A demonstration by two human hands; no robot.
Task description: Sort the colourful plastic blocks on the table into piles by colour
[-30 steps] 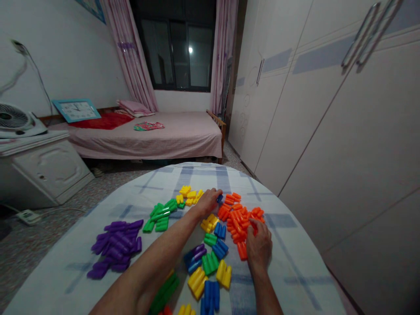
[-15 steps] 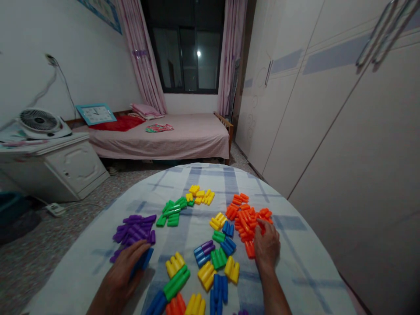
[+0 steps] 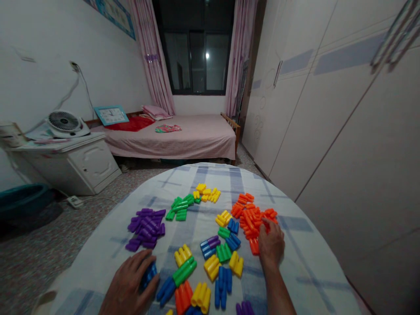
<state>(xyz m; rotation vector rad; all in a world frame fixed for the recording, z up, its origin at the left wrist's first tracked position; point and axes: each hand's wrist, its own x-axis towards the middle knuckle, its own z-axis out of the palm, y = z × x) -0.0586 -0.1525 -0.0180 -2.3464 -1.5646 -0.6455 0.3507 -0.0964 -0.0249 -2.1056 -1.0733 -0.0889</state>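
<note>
Near the table's left side, my left hand (image 3: 131, 280) has its fingers curled round a blue building block (image 3: 149, 274), whose far end is hidden under them. Just beyond it lies a heap of purple blocks (image 3: 146, 229). My right hand (image 3: 271, 243) rests at the near right edge of a pile of orange blocks (image 3: 250, 218), with an orange block pinched between thumb and fingers, partly covered. Between the hands are a green block (image 3: 184, 271) joined to a blue one, yellow blocks (image 3: 212, 267), blue blocks (image 3: 223, 286) and a blue-and-purple group (image 3: 210, 246).
Green blocks (image 3: 180, 207) and yellow blocks (image 3: 206, 192) lie farther back on the round table's checked cloth (image 3: 305, 262). Beyond the table stand a bed (image 3: 183, 142), a white cabinet (image 3: 95, 168) with a fan (image 3: 65, 122), and a wardrobe (image 3: 361, 153) on the right.
My left hand has drawn back from the purple heap towards me, keeping the blue block. My right hand stays at the orange pile. The view has turned slightly left.
</note>
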